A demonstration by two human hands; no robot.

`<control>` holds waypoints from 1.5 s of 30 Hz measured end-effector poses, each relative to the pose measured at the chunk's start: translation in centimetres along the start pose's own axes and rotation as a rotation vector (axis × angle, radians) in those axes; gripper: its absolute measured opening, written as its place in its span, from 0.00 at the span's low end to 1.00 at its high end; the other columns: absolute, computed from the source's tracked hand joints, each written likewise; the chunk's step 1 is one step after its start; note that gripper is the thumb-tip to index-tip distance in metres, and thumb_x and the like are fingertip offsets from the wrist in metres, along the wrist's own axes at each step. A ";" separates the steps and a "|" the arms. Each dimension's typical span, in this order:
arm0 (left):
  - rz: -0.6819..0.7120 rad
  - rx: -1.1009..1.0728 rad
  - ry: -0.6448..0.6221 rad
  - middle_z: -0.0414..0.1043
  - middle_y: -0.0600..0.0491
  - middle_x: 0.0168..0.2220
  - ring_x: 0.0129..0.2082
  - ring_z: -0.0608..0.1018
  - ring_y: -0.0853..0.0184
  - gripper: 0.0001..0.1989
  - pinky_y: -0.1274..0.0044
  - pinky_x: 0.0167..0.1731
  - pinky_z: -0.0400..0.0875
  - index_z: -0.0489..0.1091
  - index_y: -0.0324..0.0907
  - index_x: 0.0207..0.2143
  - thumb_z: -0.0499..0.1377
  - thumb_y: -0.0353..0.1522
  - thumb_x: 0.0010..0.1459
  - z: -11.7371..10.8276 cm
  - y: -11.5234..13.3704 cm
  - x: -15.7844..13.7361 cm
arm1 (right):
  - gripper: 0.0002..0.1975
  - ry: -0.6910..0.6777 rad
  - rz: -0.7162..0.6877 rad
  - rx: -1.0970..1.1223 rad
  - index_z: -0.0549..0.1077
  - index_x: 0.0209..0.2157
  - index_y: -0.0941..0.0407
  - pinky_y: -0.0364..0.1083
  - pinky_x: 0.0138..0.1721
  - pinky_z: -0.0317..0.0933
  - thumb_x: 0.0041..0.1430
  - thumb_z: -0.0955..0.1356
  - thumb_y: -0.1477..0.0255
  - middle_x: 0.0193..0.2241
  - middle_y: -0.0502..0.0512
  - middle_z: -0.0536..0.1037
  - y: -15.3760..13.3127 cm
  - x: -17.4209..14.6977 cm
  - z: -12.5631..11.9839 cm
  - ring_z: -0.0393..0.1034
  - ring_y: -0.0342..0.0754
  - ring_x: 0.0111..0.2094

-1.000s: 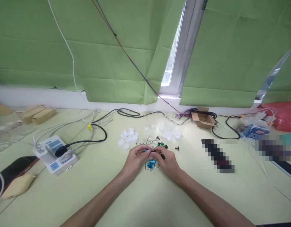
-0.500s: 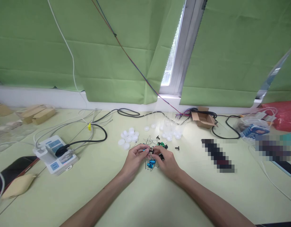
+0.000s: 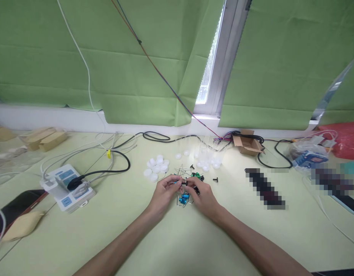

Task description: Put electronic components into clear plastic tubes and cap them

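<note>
In the head view my left hand (image 3: pixel 164 193) is closed, with a thin metal rod (image 3: pixel 171 182) sticking out to the left between its fingers. My right hand (image 3: pixel 202 193) pinches a small black part (image 3: pixel 184 183) that meets the left fingertips. Under and around both hands lie bent L-shaped metal rods (image 3: pixel 178 203), small shiny blue parts (image 3: pixel 183 198) and green parts (image 3: pixel 196 175). A black T-shaped piece (image 3: pixel 215 179) rests to the right of them. The fingers partly hide the held pieces, so their exact kind does not show.
Several round white caps (image 3: pixel 156 168) lie beyond my left hand; clear containers (image 3: pixel 208 159) stand farther right. A power strip (image 3: pixel 69 188) with plugs is at left. Cables (image 3: pixel 156 138) run along the back, beside an open cardboard box (image 3: pixel 247 145). A blurred dark object (image 3: pixel 264 189) lies at right.
Both hands stay in nearly the same place. The small black part between the fingertips looks slightly turned; nothing is let go.
</note>
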State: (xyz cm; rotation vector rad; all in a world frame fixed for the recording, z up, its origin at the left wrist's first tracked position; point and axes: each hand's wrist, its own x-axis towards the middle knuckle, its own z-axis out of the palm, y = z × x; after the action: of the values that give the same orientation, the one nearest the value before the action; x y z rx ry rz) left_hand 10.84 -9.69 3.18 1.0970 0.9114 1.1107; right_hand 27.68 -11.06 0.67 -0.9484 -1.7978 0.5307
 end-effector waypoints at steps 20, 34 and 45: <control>0.022 0.043 -0.038 0.76 0.51 0.29 0.29 0.77 0.66 0.11 0.75 0.34 0.72 0.76 0.40 0.35 0.67 0.38 0.53 0.2 0.0 -0.1 | 0.09 0.034 0.019 -0.156 0.73 0.35 0.55 0.47 0.35 0.64 0.67 0.63 0.70 0.31 0.55 0.77 0.4 0.1 -0.1 0.71 0.50 0.33; 0.032 0.021 -0.042 0.75 0.51 0.28 0.28 0.76 0.67 0.11 0.75 0.33 0.72 0.75 0.39 0.34 0.67 0.38 0.53 0.3 -0.1 -0.1 | 0.08 0.050 0.047 -0.074 0.73 0.41 0.56 0.46 0.39 0.65 0.67 0.63 0.71 0.35 0.55 0.78 0.3 0.0 0.1 0.72 0.49 0.36; -0.038 -0.118 0.009 0.77 0.52 0.32 0.29 0.78 0.69 0.12 0.76 0.37 0.73 0.76 0.40 0.35 0.70 0.37 0.49 0.0 -0.5 0.1 | 0.10 0.031 -0.010 -0.012 0.69 0.47 0.56 0.47 0.39 0.66 0.64 0.66 0.73 0.35 0.56 0.77 -0.4 -0.1 -0.1 0.72 0.49 0.35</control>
State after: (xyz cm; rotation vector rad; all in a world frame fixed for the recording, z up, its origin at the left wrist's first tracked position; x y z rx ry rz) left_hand 10.97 -9.65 2.71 0.9749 0.8592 1.1243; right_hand 27.62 -11.36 0.99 -0.9505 -1.7789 0.4964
